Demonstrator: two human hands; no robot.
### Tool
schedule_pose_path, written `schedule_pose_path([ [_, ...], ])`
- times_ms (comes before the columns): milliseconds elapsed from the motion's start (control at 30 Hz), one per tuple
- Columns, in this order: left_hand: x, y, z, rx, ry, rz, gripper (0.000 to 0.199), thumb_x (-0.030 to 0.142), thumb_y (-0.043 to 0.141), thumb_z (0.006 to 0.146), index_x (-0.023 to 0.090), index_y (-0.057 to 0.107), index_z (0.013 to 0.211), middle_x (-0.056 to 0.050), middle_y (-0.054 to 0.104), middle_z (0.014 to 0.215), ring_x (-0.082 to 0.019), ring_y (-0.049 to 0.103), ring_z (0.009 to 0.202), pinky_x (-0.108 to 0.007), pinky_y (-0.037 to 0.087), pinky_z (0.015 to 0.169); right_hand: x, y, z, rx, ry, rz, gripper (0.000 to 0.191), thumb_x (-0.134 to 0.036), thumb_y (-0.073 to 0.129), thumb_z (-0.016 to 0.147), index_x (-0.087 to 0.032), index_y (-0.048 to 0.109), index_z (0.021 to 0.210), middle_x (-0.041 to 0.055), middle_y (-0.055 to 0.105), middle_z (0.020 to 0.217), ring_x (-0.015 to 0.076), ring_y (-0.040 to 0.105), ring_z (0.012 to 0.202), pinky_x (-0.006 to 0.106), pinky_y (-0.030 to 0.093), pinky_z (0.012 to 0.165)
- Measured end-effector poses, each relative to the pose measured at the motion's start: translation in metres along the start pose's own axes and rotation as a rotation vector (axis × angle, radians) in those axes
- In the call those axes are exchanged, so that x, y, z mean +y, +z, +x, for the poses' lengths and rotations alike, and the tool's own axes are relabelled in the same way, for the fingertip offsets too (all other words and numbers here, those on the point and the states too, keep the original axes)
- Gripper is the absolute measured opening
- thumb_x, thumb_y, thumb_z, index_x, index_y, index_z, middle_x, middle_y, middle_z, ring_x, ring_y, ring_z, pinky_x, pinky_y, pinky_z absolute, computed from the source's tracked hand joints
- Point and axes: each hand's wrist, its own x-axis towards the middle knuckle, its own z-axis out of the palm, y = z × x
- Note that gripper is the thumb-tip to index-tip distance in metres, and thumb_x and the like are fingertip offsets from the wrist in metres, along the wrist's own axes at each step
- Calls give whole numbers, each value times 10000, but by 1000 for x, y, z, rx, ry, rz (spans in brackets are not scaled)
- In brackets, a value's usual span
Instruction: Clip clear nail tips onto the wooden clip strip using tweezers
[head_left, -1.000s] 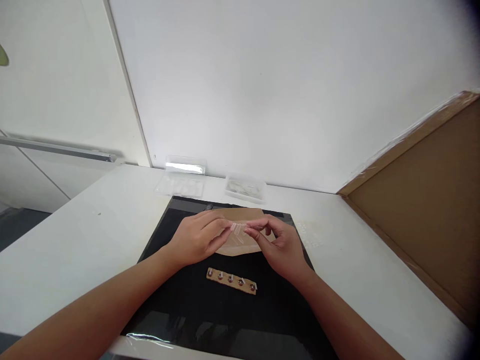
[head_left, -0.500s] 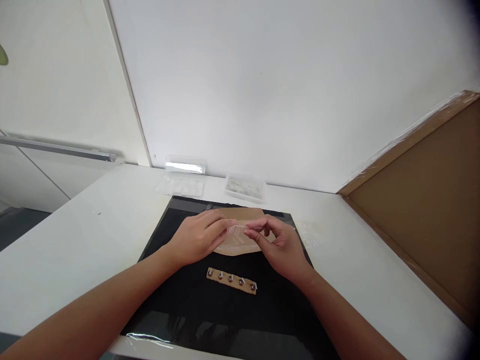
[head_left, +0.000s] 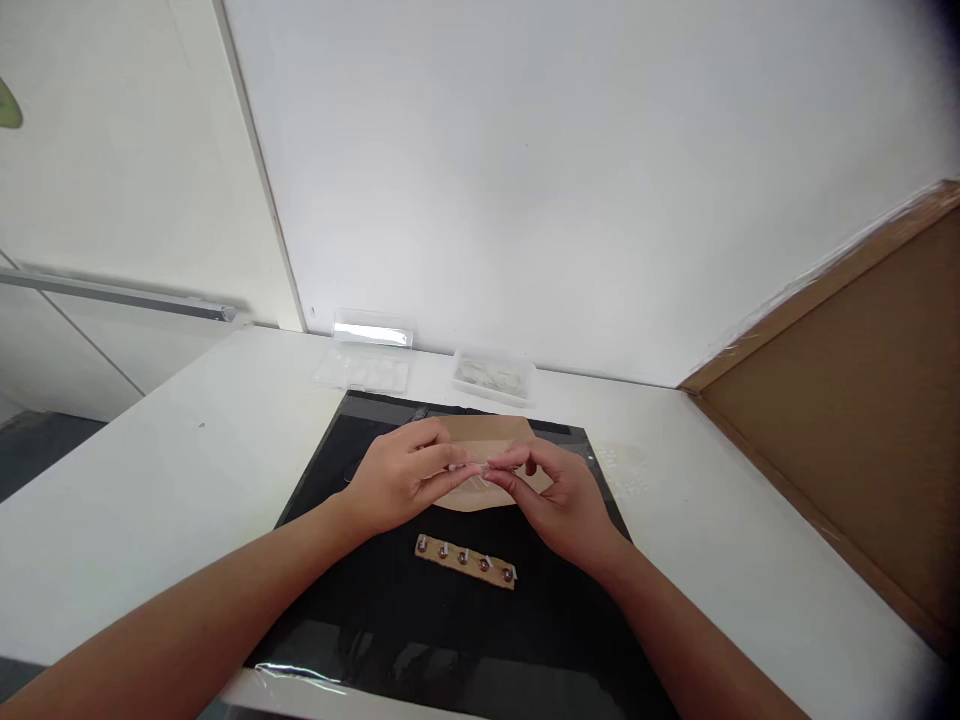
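My left hand is closed in a pinch, thumb against forefinger, over a sheet of brown paper. Facing it, my right hand pinches too, and the fingertips of both nearly meet. Between them is a small clear piece, too small to make out its kind. A few thin clear strips show on the paper below the fingers. Closer to me, a brown cardboard strip lies on the black mat, bearing several dark round knobs with little whitish pieces on them.
A black mat under a glossy clear sheet covers the middle of the white table. Behind it stand an open clear compartment case and a shallow translucent box of clear pieces. A brown board leans at the right.
Both hands have come slightly lower, toward me. The left fingers and thumb have closed into a tighter pinch, and the gap between the two hands' fingertips has narrowed.
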Motion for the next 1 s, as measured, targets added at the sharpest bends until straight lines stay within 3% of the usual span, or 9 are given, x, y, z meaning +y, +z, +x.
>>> schedule_pose_path([
  [167,1,2,4,44,-85,-215,113,275,740,956,173,788,941,-16,622,771,-122,588,732,-248,481,684,3,-2,-1,-20,-163,-59,74,-249,692,989,-254,722,922,-3,721,817,173,657,766,319,496,725],
  [333,2,-1,6,-37,-217,-392,102,272,765,935,188,813,903,-7,656,757,-103,595,702,-229,479,665,3,-5,0,-1,-333,-132,131,-139,652,992,-246,706,939,0,727,831,162,661,788,319,459,741],
  [500,4,-2,7,-91,-294,-430,160,290,751,947,203,800,821,9,646,712,-105,591,712,-229,469,676,4,-6,-1,14,-450,-236,161,-96,653,976,-241,709,936,4,765,892,151,690,807,320,431,744],
  [733,1,0,7,-9,-335,-362,179,295,744,952,199,774,804,14,655,711,-106,587,681,-239,458,643,5,-8,-1,36,-468,-278,138,-100,683,967,-234,699,941,3,774,903,147,700,801,318,420,738],
  [1000,-14,3,1,5,-250,-115,187,296,649,1018,197,793,1084,-32,707,834,-153,648,808,-296,515,758,16,-8,-1,69,-400,-281,119,-132,706,969,-250,704,980,-20,763,858,142,683,763,322,428,717],
])
